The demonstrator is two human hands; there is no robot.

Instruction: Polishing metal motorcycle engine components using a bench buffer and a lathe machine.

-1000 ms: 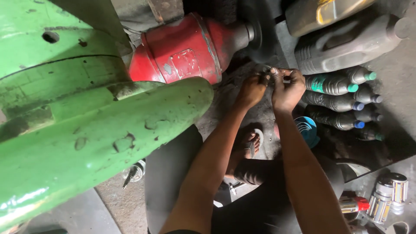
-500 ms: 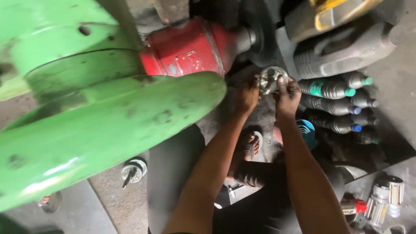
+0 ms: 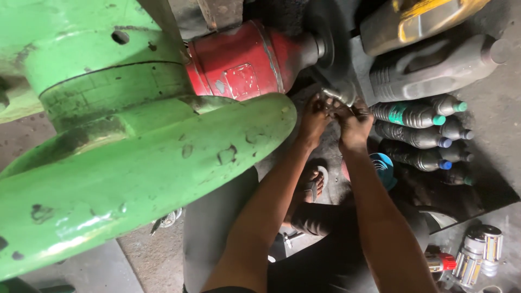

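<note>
Here both hands (image 3: pixel 334 116) grip the metal fitting (image 3: pixel 336 97).

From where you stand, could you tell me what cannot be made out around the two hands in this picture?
Head view only:
- The small metal part between the left hand and the right hand: fingers cover most of it, so its kind is unclear.
- The red cylinder: its lower side is hidden behind the green machine arm.
- The grey jug: its cap end is cut by the right edge.
- The dark bottles: dust hides contents.
</note>
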